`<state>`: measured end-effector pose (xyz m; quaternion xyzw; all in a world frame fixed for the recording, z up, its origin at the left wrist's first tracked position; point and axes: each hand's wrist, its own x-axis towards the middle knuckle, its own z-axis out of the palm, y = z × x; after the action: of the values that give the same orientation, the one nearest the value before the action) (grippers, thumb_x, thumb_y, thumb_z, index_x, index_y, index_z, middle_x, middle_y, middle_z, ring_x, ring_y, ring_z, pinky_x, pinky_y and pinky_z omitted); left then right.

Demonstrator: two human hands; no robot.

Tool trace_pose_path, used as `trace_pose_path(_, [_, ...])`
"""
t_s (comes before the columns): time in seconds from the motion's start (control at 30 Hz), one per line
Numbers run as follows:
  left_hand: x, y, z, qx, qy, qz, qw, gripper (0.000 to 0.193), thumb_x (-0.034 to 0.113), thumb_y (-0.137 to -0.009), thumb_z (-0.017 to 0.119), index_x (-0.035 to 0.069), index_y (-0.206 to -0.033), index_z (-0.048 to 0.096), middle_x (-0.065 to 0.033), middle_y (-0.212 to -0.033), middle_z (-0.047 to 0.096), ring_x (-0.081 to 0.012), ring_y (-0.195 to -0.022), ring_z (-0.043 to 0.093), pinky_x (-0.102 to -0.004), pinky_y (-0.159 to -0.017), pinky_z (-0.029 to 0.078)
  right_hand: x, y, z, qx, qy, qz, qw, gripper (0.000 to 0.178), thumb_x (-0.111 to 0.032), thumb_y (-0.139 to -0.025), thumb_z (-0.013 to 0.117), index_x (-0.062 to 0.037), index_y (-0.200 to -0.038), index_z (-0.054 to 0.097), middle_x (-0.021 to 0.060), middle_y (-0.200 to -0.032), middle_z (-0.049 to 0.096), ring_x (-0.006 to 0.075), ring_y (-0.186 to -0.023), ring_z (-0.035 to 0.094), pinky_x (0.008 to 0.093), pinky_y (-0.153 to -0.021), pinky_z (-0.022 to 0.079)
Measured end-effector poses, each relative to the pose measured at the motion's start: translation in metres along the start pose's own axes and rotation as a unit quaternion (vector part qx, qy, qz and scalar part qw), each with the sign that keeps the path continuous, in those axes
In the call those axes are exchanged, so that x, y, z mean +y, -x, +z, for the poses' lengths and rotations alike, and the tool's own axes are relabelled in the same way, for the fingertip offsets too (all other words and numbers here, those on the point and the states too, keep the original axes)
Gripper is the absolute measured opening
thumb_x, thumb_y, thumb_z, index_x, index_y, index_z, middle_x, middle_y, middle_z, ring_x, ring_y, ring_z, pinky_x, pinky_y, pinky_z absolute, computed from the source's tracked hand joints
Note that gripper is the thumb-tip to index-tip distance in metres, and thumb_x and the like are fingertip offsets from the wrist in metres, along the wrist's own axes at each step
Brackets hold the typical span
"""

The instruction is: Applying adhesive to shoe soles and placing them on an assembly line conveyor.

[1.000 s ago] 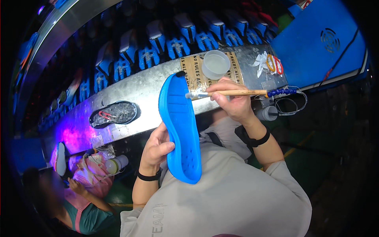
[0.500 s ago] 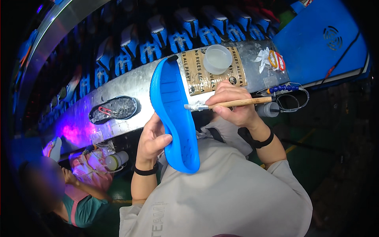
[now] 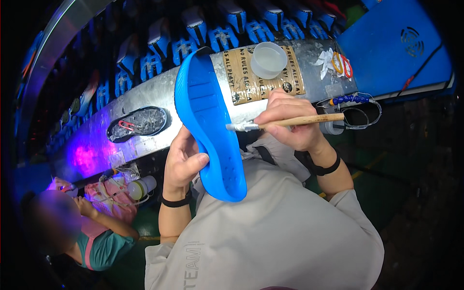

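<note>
My left hand is closed on the side edge of a long blue shoe sole, its thumb over the rim. The sole stands tilted lengthwise with its hollow inner face showing, and small dimples mark the near end. In my right hand is a brush with a wooden handle, gripped between thumb and fingers. Its white-coated bristles are over the sole's right edge; whether they touch it I cannot tell. Beyond the right hand, a translucent cup of whitish liquid sits on a taped cardboard sheet.
On the metal bench lies a dark oval pad with a red clip-like item. Scissors with orange and red handles rest at the right by a blue box. Shoes on blue holders line the back. Another person works at the left.
The brush handle has swung slightly farther right, its bristles staying by the sole's right edge. The sole has shifted a little. The bench appears higher in view. The other person's hands have moved.
</note>
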<state>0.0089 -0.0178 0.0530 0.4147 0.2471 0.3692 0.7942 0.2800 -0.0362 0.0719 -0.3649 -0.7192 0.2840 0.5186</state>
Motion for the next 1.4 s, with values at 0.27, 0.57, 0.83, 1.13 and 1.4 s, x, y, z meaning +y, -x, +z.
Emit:
trace_pose_path(0.27, [-0.004, -0.001, -0.004, 0.014, -0.014, 0.004, 1.0, 0.084, 0.022, -0.079, 0.073, -0.005, -0.147, 0.031, -0.0184, -0.135, 0.053, -0.0286, -0.123, 0.056, -0.0416, -0.105, 0.044, -0.01, 0.005, -0.001, -0.041, -0.027, -0.018, 0.999, 0.013, -0.002, -0.071, 0.069, -0.0025, -0.083, 0.072, 0.0043, -0.068, 0.065, 0.0189, -0.062, 0.054, 0.0331, -0.069, 0.041])
trace_pose_path(0.57, [0.008, -0.017, 0.007, 0.057, -0.069, 0.003, 0.996, 0.08, 0.022, -0.085, 0.066, -0.007, -0.149, 0.029, -0.0154, -0.144, 0.047, -0.0253, -0.133, 0.046, -0.0356, -0.111, 0.035, -0.003, 0.027, -0.007, 0.08, -0.17, 0.041, 0.981, 0.013, -0.009, -0.08, 0.066, 0.0008, -0.085, 0.073, 0.0086, -0.068, 0.062, 0.0195, -0.063, 0.053, 0.0333, -0.058, 0.041])
trace_pose_path(0.83, [0.158, -0.117, 0.036, -0.034, -0.053, 0.256, 0.965, 0.052, 0.032, -0.095, 0.057, -0.003, -0.133, 0.05, -0.0103, -0.119, 0.064, -0.0177, -0.104, 0.064, -0.0318, -0.092, 0.051, 0.01, 0.04, -0.004, 0.197, -0.233, 0.031, 0.952, 0.02, -0.013, -0.086, 0.062, 0.0044, -0.092, 0.069, 0.0084, -0.069, 0.06, 0.0169, -0.067, 0.052, 0.0309, -0.067, 0.041])
trace_pose_path(1.13, [0.322, -0.244, -0.023, 0.268, -0.253, 0.219, 0.903, 0.038, 0.013, -0.099, 0.046, -0.011, -0.127, 0.043, -0.0336, -0.111, 0.061, -0.0359, -0.095, 0.07, -0.0452, -0.081, 0.062, 0.008, 0.047, 0.006, 0.213, -0.191, 0.059, 0.956, 0.015, -0.006, -0.081, 0.058, 0.0044, -0.086, 0.068, 0.0076, -0.067, 0.058, 0.0173, -0.064, 0.051, 0.0317, -0.069, 0.04])
trace_pose_path(1.4, [0.438, -0.17, -0.248, 0.484, -0.795, 0.207, 0.302, 0.031, 0.021, -0.084, 0.055, -0.002, -0.1, 0.069, -0.03, -0.103, 0.067, -0.0437, -0.097, 0.066, -0.0509, -0.085, 0.052, 0.028, 0.055, -0.003, 0.225, -0.18, 0.11, 0.951, 0.015, -0.005, -0.082, 0.057, 0.0039, -0.087, 0.068, 0.0083, -0.068, 0.059, 0.0171, -0.068, 0.053, 0.0307, -0.07, 0.042])
